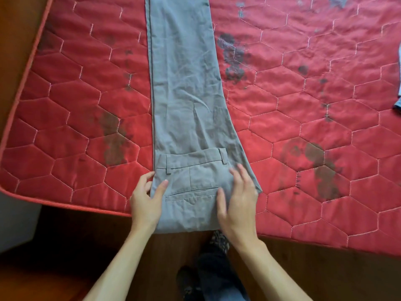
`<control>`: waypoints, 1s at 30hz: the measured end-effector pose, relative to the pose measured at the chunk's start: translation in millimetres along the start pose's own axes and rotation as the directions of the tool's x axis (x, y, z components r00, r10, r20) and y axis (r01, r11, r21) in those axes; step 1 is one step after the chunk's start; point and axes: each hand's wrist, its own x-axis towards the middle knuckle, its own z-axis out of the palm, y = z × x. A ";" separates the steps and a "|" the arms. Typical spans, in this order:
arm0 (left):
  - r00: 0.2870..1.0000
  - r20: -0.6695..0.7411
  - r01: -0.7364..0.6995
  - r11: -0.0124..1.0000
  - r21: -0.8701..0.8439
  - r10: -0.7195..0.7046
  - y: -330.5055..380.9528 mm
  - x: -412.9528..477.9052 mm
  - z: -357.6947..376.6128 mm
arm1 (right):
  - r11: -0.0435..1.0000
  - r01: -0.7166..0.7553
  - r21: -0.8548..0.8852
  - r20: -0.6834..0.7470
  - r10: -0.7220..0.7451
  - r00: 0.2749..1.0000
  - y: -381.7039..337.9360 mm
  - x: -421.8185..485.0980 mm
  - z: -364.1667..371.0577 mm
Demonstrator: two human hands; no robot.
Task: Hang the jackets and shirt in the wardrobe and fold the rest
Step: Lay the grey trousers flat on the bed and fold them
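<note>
**grey trousers, waist fold under both hands: risks**

grey trousers (pixel 184 83) lie on the red quilted mattress (pixel 65 109). the legs run straight away from the hands and the waist end is doubled back between them.

- left hand (pixel 147 198): loose and spread, thumb on the cloth, gripping nothing.
- right hand (pixel 238 203): flat, fingers straight, pressing the pocket side.

risks:
- the near fold overhangs the mattress edge below the palms, so a pull toward the body may drag it off.
- creases beyond the fingertips may get pressed in.
- the seat flare juts out to the right of the right hand, so the fold likely skews.

no label, brand or writing legible.
</note>
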 end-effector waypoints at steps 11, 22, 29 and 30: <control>0.885 0.010 -0.415 0.779 0.471 0.465 -10.5 -15.1 21.2 | 0.878 0.404 -0.257 0.423 -0.273 0.864 0.1 -11.8 50.2; 0.901 0.351 -0.433 0.578 0.691 0.255 -46.1 -5.8 10.2 | 0.858 0.368 -0.359 0.432 -0.197 0.880 22.6 -4.2 28.0; 0.930 0.248 -0.369 0.699 0.613 0.273 -33.3 -24.3 13.7 | 0.942 0.109 -0.316 0.314 -0.005 0.949 43.5 -18.7 6.9; 0.942 0.181 -0.335 0.761 0.556 0.283 -32.6 -30.8 14.3 | 0.951 0.087 -0.296 0.291 0.004 0.957 42.7 -21.4 6.7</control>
